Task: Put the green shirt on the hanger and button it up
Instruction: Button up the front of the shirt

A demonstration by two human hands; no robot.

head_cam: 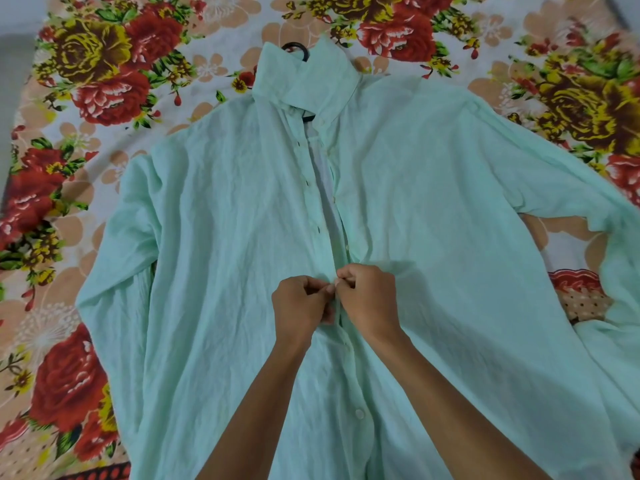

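Note:
A pale green shirt (pixel 221 258) lies front-up and spread out on a bed. A black hanger (pixel 297 49) is inside it; only the hook above the collar and a small piece at the neck opening show. The front is open from the collar down to my hands, with a white lining showing in the gap. My left hand (pixel 300 303) pinches the left front edge at mid-chest. My right hand (pixel 367 299) pinches the right edge against it, fingertips touching. Below my hands the two edges overlap, and a white button (pixel 360 414) shows there.
The shirt rests on a floral bedsheet (pixel 104 81) with red and yellow roses. The shirt's sleeves stretch out to both sides, the right one (pixel 554 188) reaching the frame's right edge. A grey floor strip shows at the far left.

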